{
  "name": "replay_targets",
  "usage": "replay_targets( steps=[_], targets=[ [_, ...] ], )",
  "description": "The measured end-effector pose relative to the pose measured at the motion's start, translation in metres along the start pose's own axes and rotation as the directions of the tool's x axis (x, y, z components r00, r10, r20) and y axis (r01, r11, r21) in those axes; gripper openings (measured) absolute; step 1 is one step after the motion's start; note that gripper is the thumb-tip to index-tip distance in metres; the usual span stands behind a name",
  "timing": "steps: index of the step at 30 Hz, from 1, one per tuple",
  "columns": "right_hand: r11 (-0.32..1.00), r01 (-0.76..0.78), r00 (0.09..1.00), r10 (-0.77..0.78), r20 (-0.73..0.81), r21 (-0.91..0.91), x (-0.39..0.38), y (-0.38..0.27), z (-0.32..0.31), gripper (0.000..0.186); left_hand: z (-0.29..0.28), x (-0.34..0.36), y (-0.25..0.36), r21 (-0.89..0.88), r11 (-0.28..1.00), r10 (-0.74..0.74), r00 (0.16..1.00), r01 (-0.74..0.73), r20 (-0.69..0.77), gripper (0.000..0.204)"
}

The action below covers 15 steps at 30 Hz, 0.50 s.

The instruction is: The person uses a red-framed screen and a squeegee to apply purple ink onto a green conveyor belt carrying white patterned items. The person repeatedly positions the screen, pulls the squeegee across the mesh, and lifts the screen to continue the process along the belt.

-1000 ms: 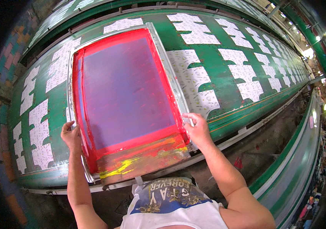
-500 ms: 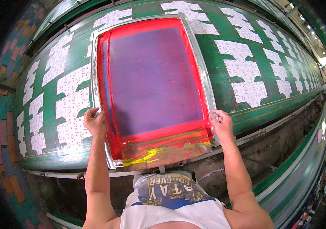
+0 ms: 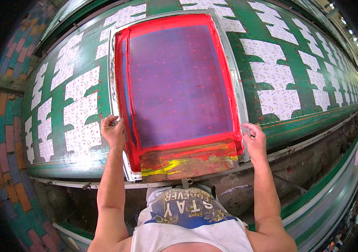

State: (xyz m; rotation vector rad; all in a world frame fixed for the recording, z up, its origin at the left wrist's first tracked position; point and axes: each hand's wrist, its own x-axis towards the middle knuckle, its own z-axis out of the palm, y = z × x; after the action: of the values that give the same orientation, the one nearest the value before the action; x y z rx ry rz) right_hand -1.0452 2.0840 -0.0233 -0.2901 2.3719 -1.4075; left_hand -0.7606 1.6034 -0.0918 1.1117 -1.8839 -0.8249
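A screen-printing frame [image 3: 242, 98] lies over the long green table in front of me. Its purple mesh [image 3: 179, 84] has small red marks and a border of red ink. A narrow strip, probably a squeegee, stands along the inner left side; I cannot tell for certain. My left hand [image 3: 113, 131] is closed in a pinch on the frame's left edge. On the right edge, my right hand [image 3: 255, 138] also pinches, thumb and fingers curled. A brownish board [image 3: 189, 163] smeared with yellow and red covers the frame's near end.
White patterned fabric pieces [image 3: 277, 101] lie in rows on the green table [image 3: 246, 82] to both sides. A metal rail [image 3: 70, 183] runs along its near edge. Coloured brick paving [image 3: 5, 134] shows at left. Another green-edged table [image 3: 325, 197] stands at lower right.
The frame and both hands have shifted slightly right against the fabric pieces, baring a green strip beside the left pieces. The view has moved a little too. Marks on the mesh look less smeared.
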Motion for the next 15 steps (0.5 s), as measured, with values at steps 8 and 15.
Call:
replay_targets(
  steps=[8, 15],
  targets=[
    [0.594, 0.337, 0.923, -0.361, 0.133, -0.730, -0.031, -0.021, 0.024, 0.064, 0.009, -0.003, 0.004, 0.056, 0.996, -0.077, 0.996, 0.075, 0.042, 0.017],
    [0.429, 0.880, 0.443, -0.584, 0.681, -0.204, -0.112, -0.038, 0.068, 0.050, 0.009, -0.001, 0.011, 0.294, 0.956, -0.017, 0.998, -0.002, 0.065, 0.023]
  ],
)
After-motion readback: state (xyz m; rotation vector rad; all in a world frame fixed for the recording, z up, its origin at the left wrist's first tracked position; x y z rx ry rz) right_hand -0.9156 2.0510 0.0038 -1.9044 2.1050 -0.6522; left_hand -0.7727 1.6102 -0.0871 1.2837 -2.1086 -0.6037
